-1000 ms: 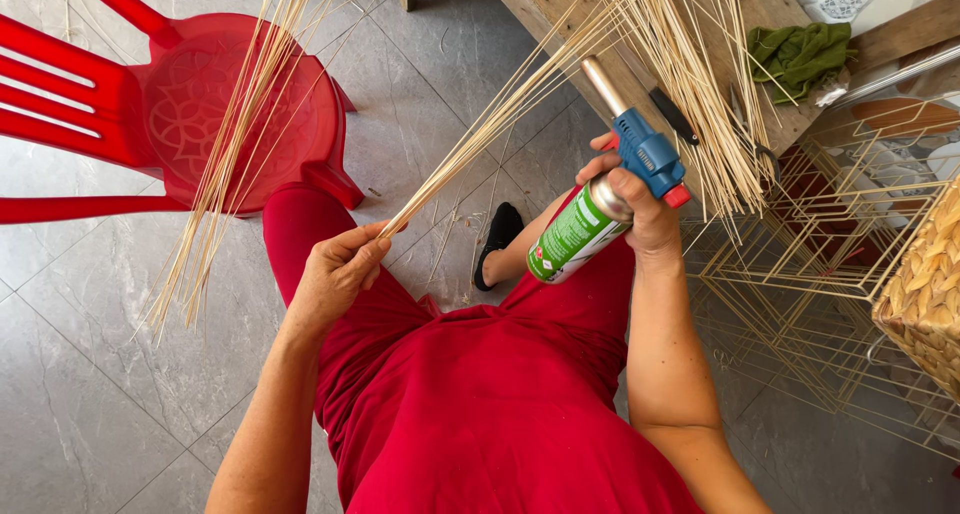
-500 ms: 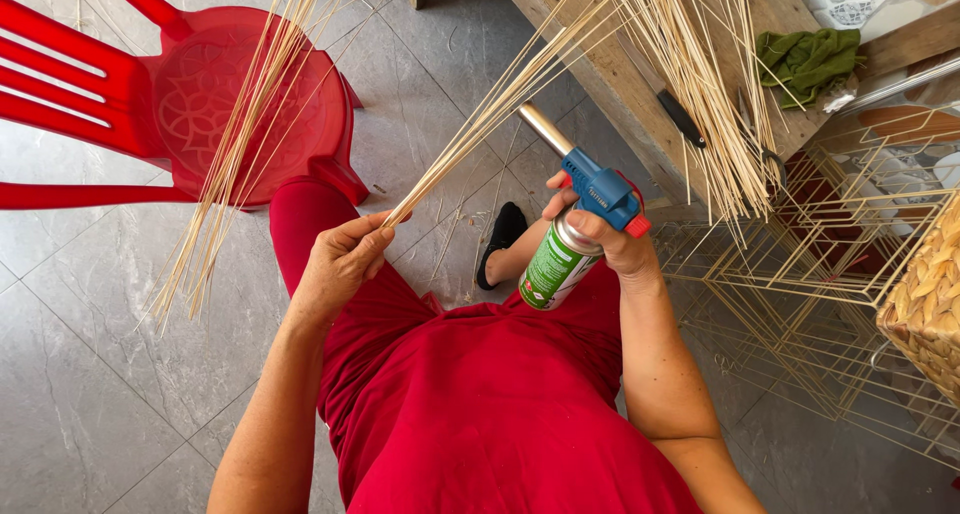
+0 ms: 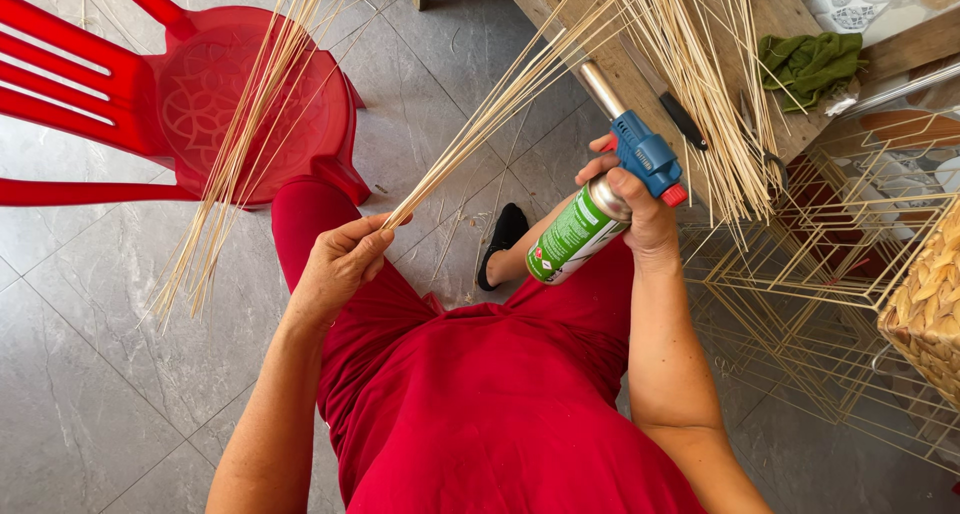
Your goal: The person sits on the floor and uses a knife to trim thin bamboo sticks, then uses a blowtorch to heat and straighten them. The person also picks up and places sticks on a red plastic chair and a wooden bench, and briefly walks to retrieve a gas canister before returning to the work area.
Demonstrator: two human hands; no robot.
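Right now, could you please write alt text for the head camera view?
A person in red pinches thin bamboo strips in the left hand and grips a green gas torch in the right hand, over a grey tiled floor beside a red plastic chair.

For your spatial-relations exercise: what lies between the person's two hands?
In the head view, between left hand and right hand: grey floor tiles, a black-shod foot, and the green canister.
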